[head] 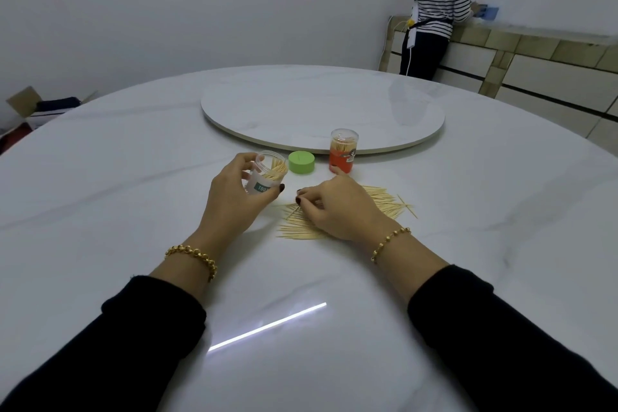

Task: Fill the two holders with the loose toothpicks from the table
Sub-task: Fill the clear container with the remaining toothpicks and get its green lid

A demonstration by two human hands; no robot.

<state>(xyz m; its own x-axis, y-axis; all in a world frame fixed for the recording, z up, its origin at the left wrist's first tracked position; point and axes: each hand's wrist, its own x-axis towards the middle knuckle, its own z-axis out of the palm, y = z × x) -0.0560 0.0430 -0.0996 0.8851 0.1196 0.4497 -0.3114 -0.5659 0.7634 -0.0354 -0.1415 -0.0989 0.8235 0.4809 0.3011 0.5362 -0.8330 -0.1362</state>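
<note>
Now, gathering loose toothpicks into the tilted holder.
The left hand (234, 192) has its fingers curled round a clear plastic teal-labelled holder (267, 177), part full. One round green lid (301, 162) and the second, orange-labelled clear holder (343, 152) stand beyond. The right hand (337, 209) pinches at one uncountable heap of wooden toothpicks (301, 232) on the white marble worktop (133, 177). Lifting aligned bunches would likely go best.

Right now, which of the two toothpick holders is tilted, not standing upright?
The teal-labelled holder: the left hand grips it tilted. The orange holder stands upright on the table. The right hand pinches a toothpick.
</note>
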